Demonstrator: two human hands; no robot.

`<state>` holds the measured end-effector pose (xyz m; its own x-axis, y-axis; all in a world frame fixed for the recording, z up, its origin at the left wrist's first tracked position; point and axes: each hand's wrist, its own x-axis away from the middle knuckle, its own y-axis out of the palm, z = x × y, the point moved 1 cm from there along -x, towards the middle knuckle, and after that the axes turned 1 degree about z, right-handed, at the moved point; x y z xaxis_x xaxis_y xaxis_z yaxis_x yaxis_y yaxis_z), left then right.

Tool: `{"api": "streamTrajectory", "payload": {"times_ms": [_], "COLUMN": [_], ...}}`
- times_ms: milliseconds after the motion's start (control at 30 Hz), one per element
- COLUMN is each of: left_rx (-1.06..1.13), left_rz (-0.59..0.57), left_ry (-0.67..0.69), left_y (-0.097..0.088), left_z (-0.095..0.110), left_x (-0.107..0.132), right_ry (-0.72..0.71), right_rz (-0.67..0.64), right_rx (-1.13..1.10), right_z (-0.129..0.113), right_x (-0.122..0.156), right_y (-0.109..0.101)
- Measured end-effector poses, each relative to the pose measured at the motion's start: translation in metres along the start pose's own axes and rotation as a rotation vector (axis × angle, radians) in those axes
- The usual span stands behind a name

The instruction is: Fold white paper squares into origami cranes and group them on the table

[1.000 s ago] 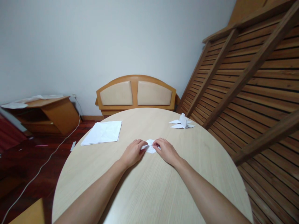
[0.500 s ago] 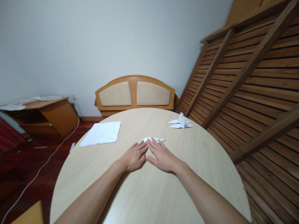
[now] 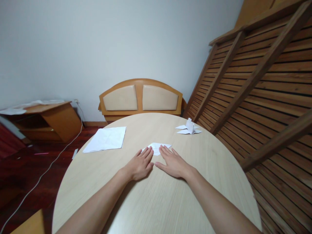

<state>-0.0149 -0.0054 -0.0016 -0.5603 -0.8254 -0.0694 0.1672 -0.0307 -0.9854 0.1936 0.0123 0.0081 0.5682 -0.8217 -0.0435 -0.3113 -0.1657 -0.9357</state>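
A small folded piece of white paper (image 3: 156, 148) lies flat on the round table (image 3: 156, 201), pointed at its right end. My left hand (image 3: 140, 165) rests palm down with its fingers stretched over the paper's left part. On the paper's right part lie the fingertips of my right hand (image 3: 174, 162), which is also flat, its thumb pointing left. Between the two hands the middle of the paper shows; its outer parts are partly covered by fingers.
A stack of white paper sheets (image 3: 106, 139) lies at the table's left. Folded white paper figures (image 3: 189, 127) stand at the far right. Beyond the table are a headboard (image 3: 140, 97), a slatted wooden frame (image 3: 263, 87) leaning at the right, and a low cabinet (image 3: 58, 122) at the left.
My hands have slid slightly apart along the folded paper, the right one moving right. More of the paper's middle now shows between them.
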Motion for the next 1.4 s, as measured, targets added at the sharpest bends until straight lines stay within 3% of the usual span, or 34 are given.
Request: {"api": "streamTrajectory", "payload": {"times_ms": [167,267,533,767,933,1100,1267,1400], "left_rx": [0.001,0.013,0.062,-0.009,-0.010,0.005,0.039,0.063], "left_rz": [-0.011,0.001,0.016,0.139,0.251,0.265,0.251,0.266], "left_ry": [0.006,0.018,0.167,0.085,-0.014,-0.113,-0.074,-0.037], "left_y": [0.000,0.000,-0.005,-0.002,-0.003,-0.003,-0.002,-0.004], "left_z": [-0.002,-0.003,0.000,0.005,0.011,0.012,0.012,0.013], "left_x": [0.001,0.002,0.001,-0.001,-0.004,-0.006,-0.007,-0.008], "right_ry": [0.152,0.180,-0.080,-0.093,-0.104,-0.192,-0.251,-0.233], "right_rz": [-0.008,0.073,0.241,0.308,0.254,0.151,0.075,0.118], "right_rx": [0.063,0.100,0.006,-0.003,-0.029,-0.108,-0.257,-0.313], "right_z": [0.012,0.016,0.015,0.016,0.005,-0.004,-0.002,0.011], "right_x": [0.002,0.001,-0.005,-0.005,-0.004,0.001,0.003,-0.003], "right_y": [-0.001,-0.003,-0.011,-0.011,-0.018,-0.025,-0.021,-0.012]}}
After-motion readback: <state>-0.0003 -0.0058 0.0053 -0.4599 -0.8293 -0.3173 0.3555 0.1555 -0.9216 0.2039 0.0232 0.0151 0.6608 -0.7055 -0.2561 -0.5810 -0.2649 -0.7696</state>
